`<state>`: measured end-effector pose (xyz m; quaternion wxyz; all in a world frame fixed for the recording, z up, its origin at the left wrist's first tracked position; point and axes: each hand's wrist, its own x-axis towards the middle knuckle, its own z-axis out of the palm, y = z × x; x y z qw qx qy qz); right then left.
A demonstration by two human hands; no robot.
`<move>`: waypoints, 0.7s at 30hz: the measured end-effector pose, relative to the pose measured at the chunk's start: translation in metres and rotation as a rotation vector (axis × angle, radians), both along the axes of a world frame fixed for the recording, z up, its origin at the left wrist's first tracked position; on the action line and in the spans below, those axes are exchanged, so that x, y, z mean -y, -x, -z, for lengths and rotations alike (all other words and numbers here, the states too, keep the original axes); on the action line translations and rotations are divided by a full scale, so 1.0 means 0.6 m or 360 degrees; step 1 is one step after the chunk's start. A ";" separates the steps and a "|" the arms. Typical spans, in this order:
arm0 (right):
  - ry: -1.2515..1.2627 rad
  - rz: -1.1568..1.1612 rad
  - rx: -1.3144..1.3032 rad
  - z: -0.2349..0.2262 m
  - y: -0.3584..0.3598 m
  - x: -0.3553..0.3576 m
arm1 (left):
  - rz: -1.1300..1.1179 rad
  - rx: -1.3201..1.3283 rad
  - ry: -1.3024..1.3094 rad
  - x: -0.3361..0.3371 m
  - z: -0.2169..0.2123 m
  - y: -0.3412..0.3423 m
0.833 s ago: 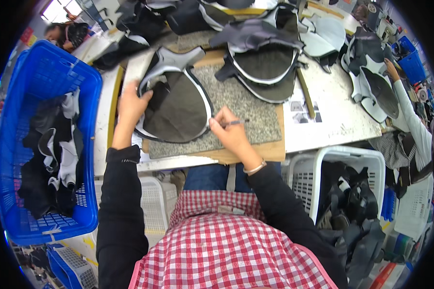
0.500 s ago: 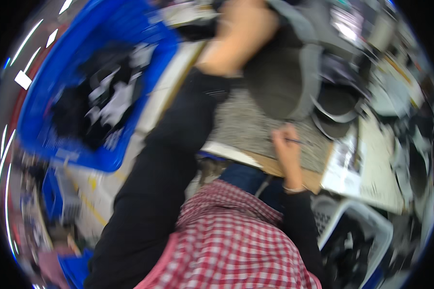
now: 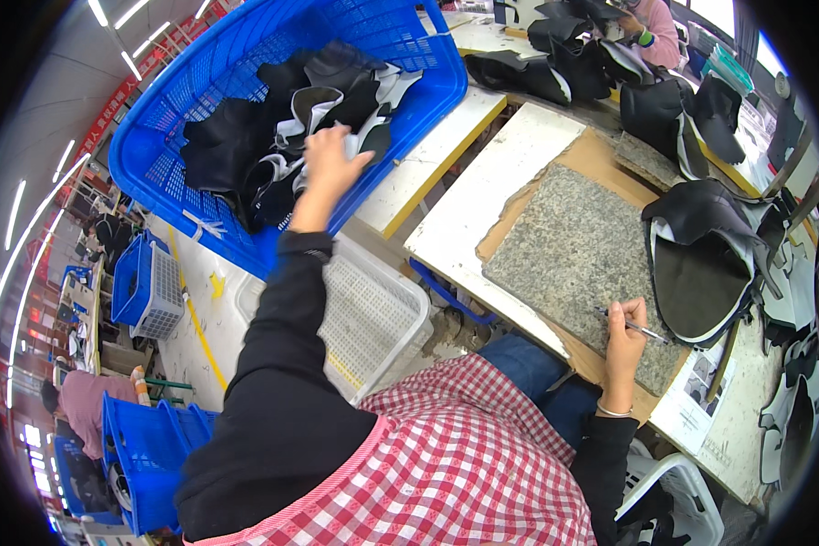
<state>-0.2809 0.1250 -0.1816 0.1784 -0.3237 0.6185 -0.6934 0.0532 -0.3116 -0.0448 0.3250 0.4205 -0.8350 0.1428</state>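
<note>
— Two hands, two jobs: the left hand is down in the blue basket, fingers closing on one of the black-and-white cut pieces heaped there.

— And the right hand?

— It rests at the near edge of the speckled stone slab, pinching a thin pen.

— So which step?

— Fetching a fresh piece, I'd say. Next it wants lifting clear and laying flat on the slab.

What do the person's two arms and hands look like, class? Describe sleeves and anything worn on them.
Both arms wear long black sleeves, with a red-and-white checked apron across the body. The left hand is bare and gloveless. The right hand is bare too, with a thin pale bangle round its wrist.
</note>
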 end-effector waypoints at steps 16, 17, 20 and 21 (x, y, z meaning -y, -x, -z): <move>0.0716 0.0327 0.0319 0.002 0.017 0.013 | 0.1481 -0.0850 -0.2250 -0.152 -0.117 0.188; 0.0722 0.0377 0.0343 0.004 0.022 0.013 | 0.1973 -0.0940 -0.2432 -0.197 -0.091 0.229; 0.0819 0.0337 0.0346 0.010 0.029 0.014 | 0.2054 -0.0507 -0.1269 -0.292 -0.025 0.295; 0.0824 0.0325 0.0368 0.011 0.029 0.013 | 0.2095 -0.0386 -0.0564 -0.307 -0.009 0.297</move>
